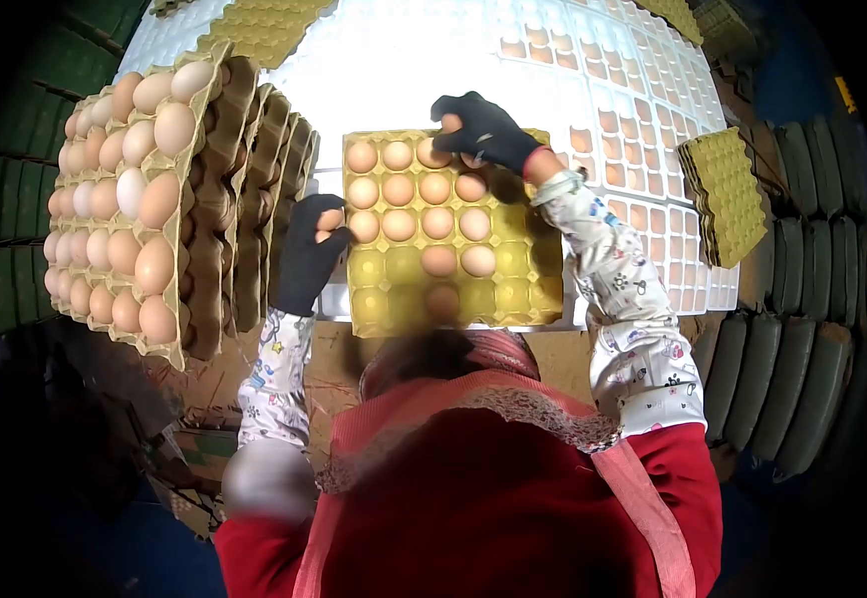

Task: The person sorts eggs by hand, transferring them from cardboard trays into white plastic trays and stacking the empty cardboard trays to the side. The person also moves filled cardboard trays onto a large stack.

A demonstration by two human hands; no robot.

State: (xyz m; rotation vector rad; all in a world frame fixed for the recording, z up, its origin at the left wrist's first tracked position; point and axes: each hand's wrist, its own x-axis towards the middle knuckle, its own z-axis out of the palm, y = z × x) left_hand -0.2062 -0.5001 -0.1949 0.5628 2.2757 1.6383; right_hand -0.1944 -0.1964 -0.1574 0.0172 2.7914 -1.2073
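A yellow egg tray (374, 296) lies before me, with brown eggs (397, 189) in its upper and middle cups and bare cups at the right and lower left. My right hand (488, 130), in a black glove with bare fingertips, is over the tray's top row, its fingers bent beside an egg. At the tray's left edge is my left hand (306, 257), gloved the same way, its fingers curled. What either hand holds, if anything, is hidden or too small to tell.
Tall stacked trays with eggs (115, 204) stand at the left. White plastic trays of eggs (633, 149) spread across the right, under bright glare at the centre. A stack of yellow trays (722, 197) is at the far right, near dark green padded bundles (782, 369).
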